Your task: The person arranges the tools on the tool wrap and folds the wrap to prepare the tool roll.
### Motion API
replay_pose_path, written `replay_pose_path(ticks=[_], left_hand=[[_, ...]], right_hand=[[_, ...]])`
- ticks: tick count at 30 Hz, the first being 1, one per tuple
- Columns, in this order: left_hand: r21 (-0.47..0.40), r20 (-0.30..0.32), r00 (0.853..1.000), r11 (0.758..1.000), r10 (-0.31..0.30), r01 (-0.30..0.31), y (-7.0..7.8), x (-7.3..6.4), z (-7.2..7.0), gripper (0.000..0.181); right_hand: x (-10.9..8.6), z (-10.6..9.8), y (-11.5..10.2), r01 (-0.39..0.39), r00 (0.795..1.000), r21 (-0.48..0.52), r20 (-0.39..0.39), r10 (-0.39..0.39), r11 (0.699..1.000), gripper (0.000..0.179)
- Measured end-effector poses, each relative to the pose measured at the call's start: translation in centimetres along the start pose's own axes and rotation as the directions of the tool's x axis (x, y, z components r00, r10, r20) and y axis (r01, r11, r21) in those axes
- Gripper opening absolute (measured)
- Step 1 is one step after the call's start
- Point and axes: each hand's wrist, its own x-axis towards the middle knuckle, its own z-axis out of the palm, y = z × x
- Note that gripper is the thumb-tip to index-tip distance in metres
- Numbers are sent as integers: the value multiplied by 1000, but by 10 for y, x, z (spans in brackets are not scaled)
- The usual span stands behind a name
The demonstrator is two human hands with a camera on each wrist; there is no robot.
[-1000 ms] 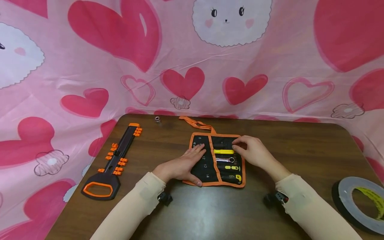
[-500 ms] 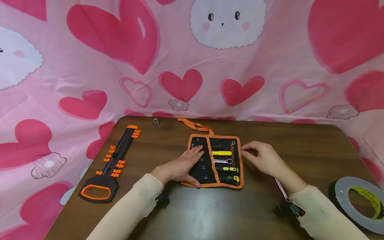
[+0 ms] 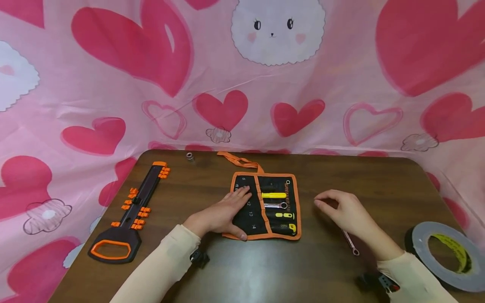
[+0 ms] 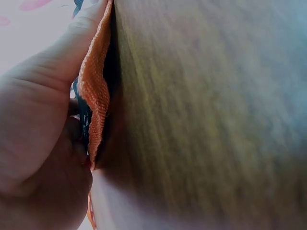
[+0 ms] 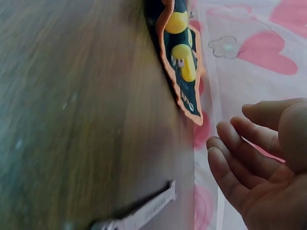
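A black tool roll (image 3: pixel 298 206) with orange edging lies spread on the brown table. My left hand (image 3: pixel 221 213) rests flat on its numbered left half, fingers extended and thumb near the front edge. The roll's right-hand pockets hold a yellow handle (image 3: pixel 273 195), a ring-ended wrench (image 3: pixel 275 205) and other yellow-ended tools. My right hand (image 3: pixel 350 212) hovers to the right of the roll with loosely bent fingers and nothing between them. Below it a combination wrench (image 3: pixel 349 243) lies on the table, its far end hidden behind the hand; the right wrist view shows this wrench (image 5: pixel 146 211) too.
At the left lies a black holder (image 3: pixel 142 202) with orange clips and a handle. A small metal socket (image 3: pixel 190 156) stands near the back edge. The roll's orange strap (image 3: pixel 238 160) trails backwards. A large tape roll (image 3: pixel 424 252) sits at the right.
My right hand has drawn away rightward from the roll's upper right pocket. The loose wrench beneath its wrist has come into view. My left hand stays on the roll.
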Motion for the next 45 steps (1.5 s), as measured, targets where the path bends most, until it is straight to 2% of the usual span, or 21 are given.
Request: replay_pose_path(ticks=[7,16,25,38,45], left_hand=[[31,-17,1000,1000,-1,2,0,0,0,126],[48,-11,1000,999,1,-1,1,1,2,127],[39,-8,1000,999,-5,5,1,1,2,127],[34,-14,1000,999,-3,4,-1,1,1,127],[35,-12,1000,999,3,-3,-1,1,1,126]], right_hand=[[-5,-3,6,-1,1000,-14,-17,1,1000,9],[-15,-7,14,-29,999,-31,-14,29,999,11],[-27,-9,23,-95,995,-34,20,95,995,14],[-42,-9,36,-81,994,-20,-73,79,997,6],[-53,-8,44,-112,991,-29,-81,110,993,4]])
